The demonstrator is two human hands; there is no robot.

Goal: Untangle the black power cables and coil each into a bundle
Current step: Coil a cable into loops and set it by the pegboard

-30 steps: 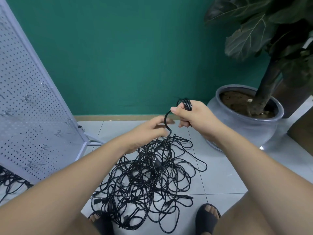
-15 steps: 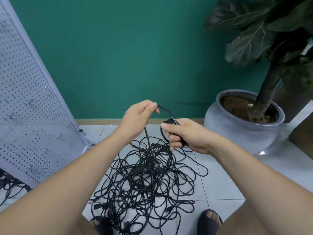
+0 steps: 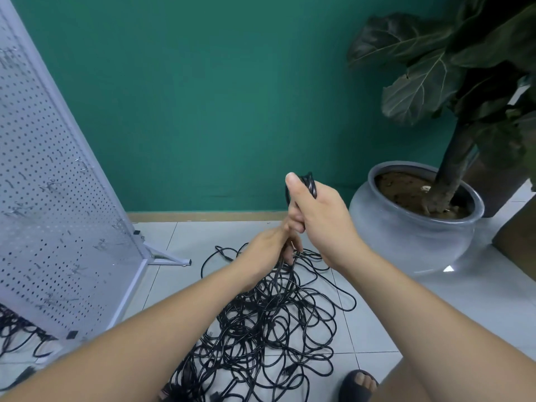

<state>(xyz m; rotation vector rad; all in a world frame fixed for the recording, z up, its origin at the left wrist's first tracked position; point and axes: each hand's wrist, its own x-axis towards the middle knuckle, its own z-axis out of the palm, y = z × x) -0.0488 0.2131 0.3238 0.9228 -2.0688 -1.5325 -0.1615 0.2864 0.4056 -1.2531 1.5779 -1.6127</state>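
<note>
Black coil (image 3: 309, 183) clenched, right grip (image 3: 316, 221) | left grip (image 3: 268, 250) pinches cable (image 3: 278, 274) | tangle (image 3: 261, 329) between pegboard (image 3: 43, 198), pot (image 3: 406, 239)

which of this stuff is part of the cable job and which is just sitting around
Job: tangled cable pile; small coil gripped in the right hand; strand held by the left hand.

Lying about: pegboard; plant pot; plant.

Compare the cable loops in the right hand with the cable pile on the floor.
The loops are gathered tight in the right hand, raised above the floor tiles; the pile sprawls loose and tangled on them. The loops are a small bunch; the pile is far larger. Both are black cable.
</note>
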